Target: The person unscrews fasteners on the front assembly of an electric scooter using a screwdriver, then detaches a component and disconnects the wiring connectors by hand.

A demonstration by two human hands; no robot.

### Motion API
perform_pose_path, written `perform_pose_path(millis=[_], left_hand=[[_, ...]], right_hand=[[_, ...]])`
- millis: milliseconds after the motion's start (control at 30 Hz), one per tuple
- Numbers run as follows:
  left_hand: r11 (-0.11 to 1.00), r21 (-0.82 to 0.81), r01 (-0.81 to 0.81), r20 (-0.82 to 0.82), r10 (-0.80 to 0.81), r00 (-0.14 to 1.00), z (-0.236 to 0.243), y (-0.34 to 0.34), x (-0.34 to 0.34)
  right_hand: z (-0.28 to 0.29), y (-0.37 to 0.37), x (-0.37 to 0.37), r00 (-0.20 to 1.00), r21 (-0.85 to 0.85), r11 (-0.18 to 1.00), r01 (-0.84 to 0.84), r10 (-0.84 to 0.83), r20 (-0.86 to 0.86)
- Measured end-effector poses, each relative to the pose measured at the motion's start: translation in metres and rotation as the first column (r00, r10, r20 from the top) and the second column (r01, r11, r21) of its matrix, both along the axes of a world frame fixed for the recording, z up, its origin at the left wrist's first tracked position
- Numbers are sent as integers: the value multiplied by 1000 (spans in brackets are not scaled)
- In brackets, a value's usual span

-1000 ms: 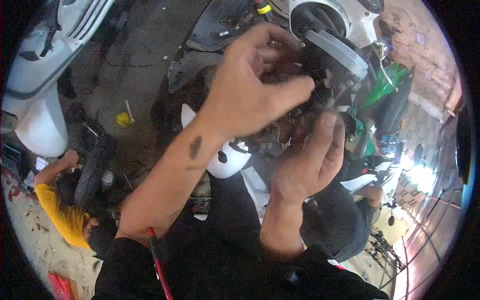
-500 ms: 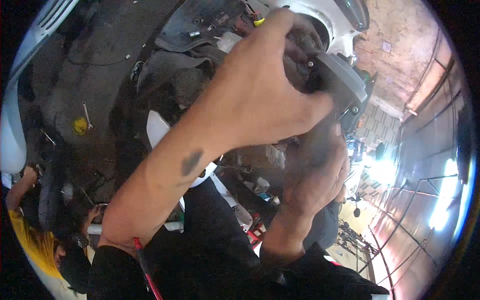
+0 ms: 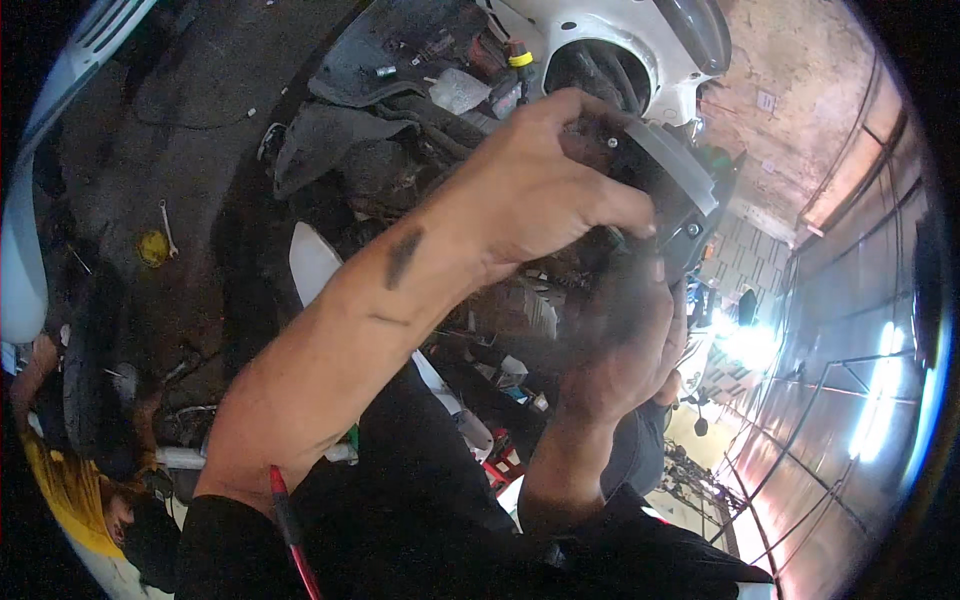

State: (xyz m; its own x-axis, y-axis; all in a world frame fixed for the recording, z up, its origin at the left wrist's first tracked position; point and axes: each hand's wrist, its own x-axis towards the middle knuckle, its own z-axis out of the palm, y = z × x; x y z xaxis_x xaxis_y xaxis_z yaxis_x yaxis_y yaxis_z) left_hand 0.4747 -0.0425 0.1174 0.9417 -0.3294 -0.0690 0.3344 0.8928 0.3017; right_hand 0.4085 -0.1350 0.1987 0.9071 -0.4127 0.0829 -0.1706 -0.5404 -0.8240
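My left hand [image 3: 540, 185] grips a dark housing [image 3: 660, 205] with a pale grey translucent strip and screws along it; my fingers curl over its upper end and my thumb presses its face. My right hand [image 3: 625, 340], blurred and shadowed, is cupped under the housing's lower end with fingers curled against it. Just above is a white scooter body panel [image 3: 675, 40] with a round opening, dark parts inside. A yellow-banded item [image 3: 519, 59] lies beside that opening. A red and black slender item [image 3: 290, 530] rests against my left elbow.
A wrench [image 3: 167, 225] and yellow container [image 3: 152, 248] lie on the dark floor at left. A person in a yellow shirt [image 3: 65, 490] works at lower left; another person's dark clothing [image 3: 645, 460] shows behind my right arm. Grey mats [image 3: 335, 165] lie behind my hands.
Both hands have closed in on the housing. In the last half second my left hand and the housing have dropped slightly, uncovering more of the round opening. The view has also shifted.
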Motion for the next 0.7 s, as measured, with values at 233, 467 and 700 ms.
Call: perform_pose_path(millis=[233, 467, 700], left_hand=[[999, -35, 21, 33, -20, 999, -6, 0, -1], [998, 64, 24, -2, -24, 1000, -3, -1, -3], [999, 41, 31, -18, -31, 999, -3, 1, -5]], right_hand=[[-13, -4, -2, 989, -216, 970, -110, 130, 77], [-6, -4, -8, 993, 43, 993, -113, 112, 29], [7, -7, -5, 976, -28, 990, -138, 131, -174]])
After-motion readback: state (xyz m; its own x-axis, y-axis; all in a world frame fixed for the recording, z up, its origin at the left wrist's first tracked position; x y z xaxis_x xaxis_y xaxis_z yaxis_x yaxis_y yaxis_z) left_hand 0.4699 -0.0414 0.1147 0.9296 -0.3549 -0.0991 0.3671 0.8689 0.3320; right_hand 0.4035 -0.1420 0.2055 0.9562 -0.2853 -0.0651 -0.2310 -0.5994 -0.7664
